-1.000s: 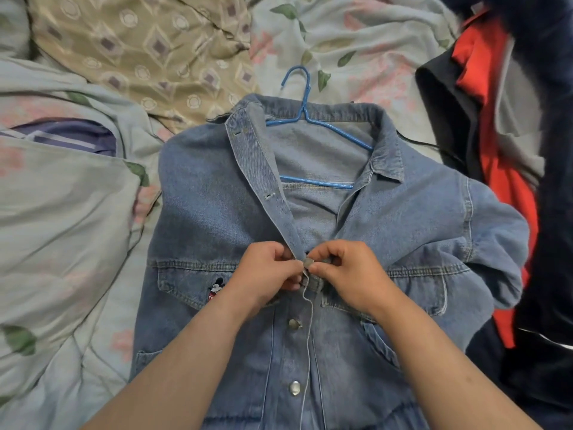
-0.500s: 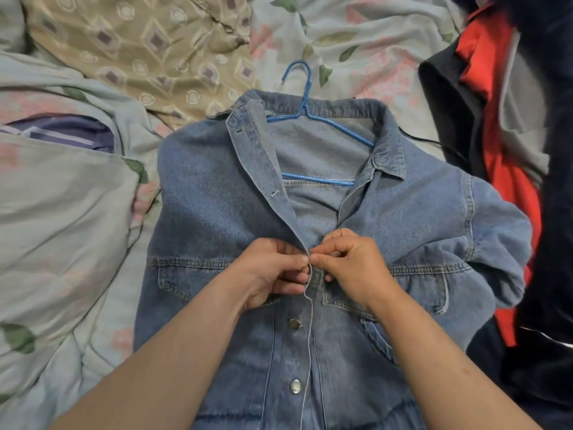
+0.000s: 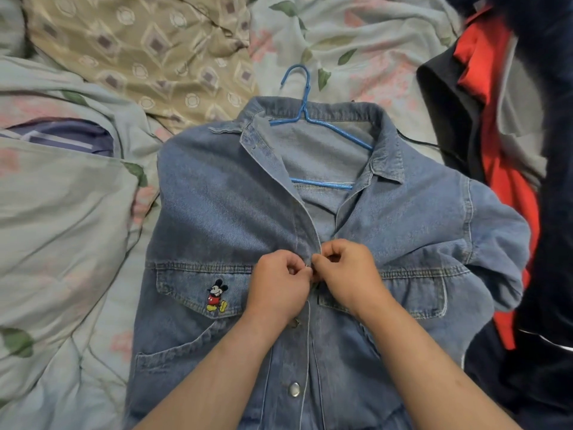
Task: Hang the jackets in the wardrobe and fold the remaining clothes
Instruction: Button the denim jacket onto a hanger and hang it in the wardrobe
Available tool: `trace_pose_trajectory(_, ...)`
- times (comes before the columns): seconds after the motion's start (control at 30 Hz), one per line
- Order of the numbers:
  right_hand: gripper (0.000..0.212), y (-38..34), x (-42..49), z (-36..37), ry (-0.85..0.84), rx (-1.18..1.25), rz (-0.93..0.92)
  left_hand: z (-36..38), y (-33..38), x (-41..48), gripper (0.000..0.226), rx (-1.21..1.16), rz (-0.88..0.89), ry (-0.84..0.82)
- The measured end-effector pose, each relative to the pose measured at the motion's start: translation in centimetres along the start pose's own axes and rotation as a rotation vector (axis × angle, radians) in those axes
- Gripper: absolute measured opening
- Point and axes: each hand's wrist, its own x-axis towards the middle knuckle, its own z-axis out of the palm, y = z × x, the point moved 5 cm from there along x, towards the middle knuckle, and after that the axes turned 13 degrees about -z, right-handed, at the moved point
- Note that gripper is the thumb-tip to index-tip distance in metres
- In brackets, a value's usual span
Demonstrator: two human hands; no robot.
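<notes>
Both hands pinch the denim jacket (image 3: 223,212) placket at chest level: left hand (image 3: 280,285) on one edge, right hand (image 3: 347,274) on the other. Jacket flat on bed, blue hanger (image 3: 305,119) inside, hook pointing away. Remaining buttonholes run straight ahead toward collar.

My jacket (image 3: 223,218) lies on the bedsheet (image 3: 62,243), hanger (image 3: 305,119) inside its collar at the far end. My 2 hands (image 3: 280,285) meet at its middle. A clothes pile (image 3: 496,150) sits right, a pillow (image 3: 139,51) far left.
</notes>
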Motion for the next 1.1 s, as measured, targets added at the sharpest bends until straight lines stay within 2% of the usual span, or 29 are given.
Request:
trace_pose_trajectory(0.07, 0.011, 0.2, -0.1, 0.0, 0.069, 0.034, 0.036, 0.1, 0.0, -0.1, 0.027, -0.016, -0.016, -0.011)
trace_pose_trajectory(0.13, 0.014, 0.3, -0.1, 0.0, 0.106, 0.064, 0.046, 0.3, -0.2, 0.0, 0.033, -0.129, -0.098, -0.070)
trace_pose_trajectory(0.2, 0.018, 0.2, 0.1, 0.0, 0.079, 0.038, 0.026, 1.0, -0.6, 0.0, 0.034, -0.337, -0.260, -0.194)
trace_pose_trajectory(0.27, 0.022, -0.1, 0.6, -0.2, -0.017, -0.043, 0.003, 1.4, -0.9, 0.0, 0.028, -0.496, -0.404, -0.291)
trace_pose_trajectory(0.33, 0.021, -1.0, 1.8, -1.5, -0.094, -0.163, -0.099, 1.3, -0.9, 0.2, 0.022, -0.536, -0.476, -0.328)
trace_pose_trajectory(0.4, 0.012, -3.3, 3.8, -4.2, -0.021, -0.304, -0.324, 1.0, -1.0, 0.6, 0.019, -0.425, -0.473, -0.317)
trace_pose_trajectory(0.43, 0.013, -4.5, 5.0, -5.7, 0.022, -0.396, -0.446, 0.8, -0.8, 0.7, 0.019, -0.314, -0.442, -0.307)
trace_pose_trajectory(0.47, 0.026, -5.5, 6.5, -6.9, 0.008, -0.509, -0.534, 0.6, -0.4, 0.8, 0.020, -0.143, -0.386, -0.296)
trace_pose_trajectory(0.53, 0.047, -6.2, 9.6, -8.1, -0.248, -0.853, -0.581, -0.3, 1.4, 1.1, 0.025, 0.274, -0.191, -0.198)
trace_pose_trajectory(0.57, 0.048, -6.0, 11.0, -8.4, -0.390, -1.029, -0.556, -1.3, 3.0, 1.4, 0.027, 0.410, -0.072, -0.077)
trace_pose_trajectory(0.63, 0.047, -5.8, 12.7, -9.7, -0.550, -1.162, -0.478, -4.1, 7.0, 2.4, 0.023, 0.402, 0.183, 0.157)
trace_pose_trajectory(0.7, 0.050, -5.8, 13.3, -11.0, -0.585, -1.095, -0.416, -7.0, 10.8, 4.1, 0.007, 0.271, 0.409, 0.295)
trace_pose_trajectory(0.73, 0.048, -6.0, 13.3, -11.3, -0.605, -1.083, -0.407, -8.0, 12.2, 5.1, 0.016, 0.248, 0.470, 0.322)
trace_pose_trajectory(0.8, 0.035, -6.5, 13.7, -11.9, -0.622, -1.070, -0.400, -8.8, 13.6, 6.6, 0.033, 0.226, 0.499, 0.260)
trace_pose_trajectory(0.83, 0.027, -7.2, 14.0, -12.2, -0.593, -1.023, -0.411, -8.6, 13.9, 6.8, 0.035, 0.229, 0.535, 0.214)
trace_pose_trajectory(0.93, 0.007, -10.6, 15.5, -14.0, -0.409, -0.743, -0.457, -7.3, 14.3, 5.8, 0.039, 0.293, 0.732, 0.132)
trace_pose_trajectory(1.0, 0.021, -12.1, 16.3, -14.5, -0.351, -0.587, -0.438, -7.0, 14.8, 5.6, 0.047, 0.299, 0.813, 0.122)
trace_pose_trajectory(1.1, 0.029, -12.2, 17.4, -13.2, -0.272, -0.650, -0.407, -6.4, 15.2, 6.0, 0.048, 0.364, 0.826, 0.147)
